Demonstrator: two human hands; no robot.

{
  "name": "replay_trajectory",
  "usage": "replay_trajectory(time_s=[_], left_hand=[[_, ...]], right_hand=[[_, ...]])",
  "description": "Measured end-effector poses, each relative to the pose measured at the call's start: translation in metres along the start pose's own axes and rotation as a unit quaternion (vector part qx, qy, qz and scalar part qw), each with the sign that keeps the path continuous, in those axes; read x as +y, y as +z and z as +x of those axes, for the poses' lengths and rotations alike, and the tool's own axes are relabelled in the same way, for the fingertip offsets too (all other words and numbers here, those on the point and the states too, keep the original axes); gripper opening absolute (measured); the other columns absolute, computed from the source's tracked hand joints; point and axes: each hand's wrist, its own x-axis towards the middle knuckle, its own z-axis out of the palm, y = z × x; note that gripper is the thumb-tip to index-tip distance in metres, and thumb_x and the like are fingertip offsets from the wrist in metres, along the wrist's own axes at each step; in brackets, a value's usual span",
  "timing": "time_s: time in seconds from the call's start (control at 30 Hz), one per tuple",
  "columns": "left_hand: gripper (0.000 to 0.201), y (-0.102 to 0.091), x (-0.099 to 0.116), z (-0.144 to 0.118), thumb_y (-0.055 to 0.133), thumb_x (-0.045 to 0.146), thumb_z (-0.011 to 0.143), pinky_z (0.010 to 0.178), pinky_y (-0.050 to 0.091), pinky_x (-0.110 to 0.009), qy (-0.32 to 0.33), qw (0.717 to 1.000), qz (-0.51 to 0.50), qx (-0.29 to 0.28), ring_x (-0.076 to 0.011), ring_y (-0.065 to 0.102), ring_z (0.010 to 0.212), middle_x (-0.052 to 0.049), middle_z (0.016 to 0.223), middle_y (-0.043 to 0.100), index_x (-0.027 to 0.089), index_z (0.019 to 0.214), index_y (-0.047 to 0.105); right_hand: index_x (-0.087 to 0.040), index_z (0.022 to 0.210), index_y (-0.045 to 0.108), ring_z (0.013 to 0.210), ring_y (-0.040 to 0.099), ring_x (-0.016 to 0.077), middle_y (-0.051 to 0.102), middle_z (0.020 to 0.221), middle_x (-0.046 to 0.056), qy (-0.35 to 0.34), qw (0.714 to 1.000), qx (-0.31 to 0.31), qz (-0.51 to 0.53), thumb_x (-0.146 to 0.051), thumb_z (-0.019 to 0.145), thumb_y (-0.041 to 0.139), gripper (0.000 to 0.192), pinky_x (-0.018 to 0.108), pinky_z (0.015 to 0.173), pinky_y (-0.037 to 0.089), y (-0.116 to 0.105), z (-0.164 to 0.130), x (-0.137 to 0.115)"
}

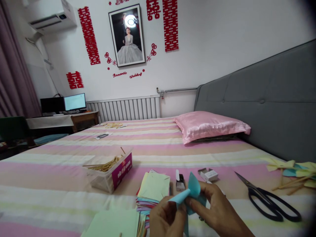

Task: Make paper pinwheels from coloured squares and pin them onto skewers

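Left hand (166,215) and right hand (217,210) both pinching folded blue paper (191,192). Risk: folds springing open under loose grip; scissors (270,200) near right wrist, possible snag.

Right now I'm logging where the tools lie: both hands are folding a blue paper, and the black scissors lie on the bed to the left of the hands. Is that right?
Not quite. The head view shows the black scissors on the bed to the right of the hands, not the left. The rest holds: the left hand and right hand are both on the blue paper.
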Motion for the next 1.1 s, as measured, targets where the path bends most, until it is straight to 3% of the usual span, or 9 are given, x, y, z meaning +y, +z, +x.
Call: replay_trajectory(time_s=[0.17,0.3,0.4,0.47,0.6,0.67,0.8,0.97,1.1], left_hand=[[0.018,-0.014,0.001,0.004,0.072,0.028,0.059,0.05,0.034,-0.019,-0.003,0.994,0.091,-0.059,-0.0108,0.046,0.052,0.002,0.047,0.052,0.013,0.067,0.068],[0.02,-0.029,0.023,0.0,0.065,0.027,0.065,0.062,0.042,-0.027,-0.018,0.973,0.199,-0.118,-0.0178,0.057,0.065,-0.007,0.067,0.067,0.012,0.078,0.069],[0.025,-0.041,0.04,-0.003,0.058,0.031,0.072,0.072,0.045,-0.031,-0.059,0.942,0.318,-0.094,-0.0222,0.063,0.078,-0.013,0.086,0.071,0.013,0.086,0.067],[0.022,-0.046,0.046,-0.005,0.051,0.029,0.075,0.065,0.044,-0.032,-0.058,0.872,0.484,-0.041,-0.0231,0.064,0.072,-0.012,0.077,0.072,0.015,0.075,0.067],[0.017,-0.046,0.043,-0.008,0.048,0.016,0.064,0.055,0.038,-0.034,-0.11,0.649,0.752,0.043,-0.0297,0.064,0.068,-0.014,0.071,0.071,0.018,0.06,0.064],[0.017,-0.044,0.037,-0.009,0.051,0.012,0.057,0.057,0.039,-0.034,-0.12,0.609,0.783,0.029,-0.0314,0.066,0.072,-0.016,0.075,0.072,0.017,0.063,0.066],[0.026,-0.044,0.024,-0.011,0.061,0.014,0.048,0.062,0.044,-0.042,-0.126,0.59,0.797,0.007,-0.0393,0.066,0.078,-0.023,0.077,0.071,0.012,0.073,0.068],[0.021,-0.047,0.018,-0.013,0.054,0.014,0.058,0.061,0.045,-0.049,-0.1,0.628,0.77,-0.057,-0.0441,0.065,0.078,-0.026,0.074,0.071,0.01,0.073,0.068],[0.02,-0.046,0.022,-0.014,0.05,0.013,0.065,0.063,0.044,-0.05,-0.101,0.622,0.775,-0.05,-0.0446,0.065,0.078,-0.027,0.075,0.071,0.01,0.071,0.069]], right_hand=[[-0.017,0.059,0.06,0.063,0.055,0.015,0.059,0.06,-0.002,-0.004,0.999,0.0,-0.04,-0.015,0.069,0.06,0.01,0.021,0.059,0.044,0.001,-0.001,-0.004],[-0.017,0.062,0.066,0.07,0.061,0.0181,0.067,0.066,-0.001,0.012,0.999,-0.019,-0.033,-0.015,0.069,0.061,0.009,0.023,0.064,0.046,0.0,-0.002,-0.004],[-0.019,0.068,0.07,0.072,0.062,0.0205,0.068,0.066,0.001,0.022,1.0,-0.008,0.014,-0.026,0.069,0.066,0.008,0.028,0.067,0.047,-0.003,-0.001,0.003],[-0.019,0.072,0.071,0.073,0.062,0.0213,0.068,0.067,0.002,0.03,0.998,0.0,0.048,-0.031,0.067,0.068,0.013,0.029,0.067,0.047,-0.005,0.0,0.009],[-0.019,0.067,0.069,0.068,0.059,0.0193,0.065,0.064,0.002,0.035,0.996,-0.014,0.08,-0.035,0.066,0.069,0.016,0.028,0.061,0.046,-0.009,0.0,0.016],[-0.019,0.066,0.069,0.067,0.059,0.0191,0.065,0.063,0.002,0.037,0.996,-0.02,0.079,-0.037,0.065,0.069,0.018,0.028,0.061,0.045,-0.009,0.0,0.016],[-0.018,0.063,0.068,0.065,0.057,0.018,0.063,0.06,0.001,0.049,0.995,-0.014,0.085,-0.035,0.063,0.071,0.017,0.028,0.062,0.045,-0.008,-0.001,0.015],[-0.018,0.063,0.068,0.065,0.057,0.0174,0.064,0.061,0.001,0.046,0.995,-0.016,0.092,-0.032,0.063,0.072,0.015,0.027,0.062,0.045,-0.008,0.0,0.015],[-0.017,0.064,0.067,0.064,0.059,0.0182,0.062,0.059,0.001,0.044,0.996,-0.016,0.082,-0.035,0.063,0.071,0.018,0.028,0.061,0.046,-0.009,0.0,0.013]])
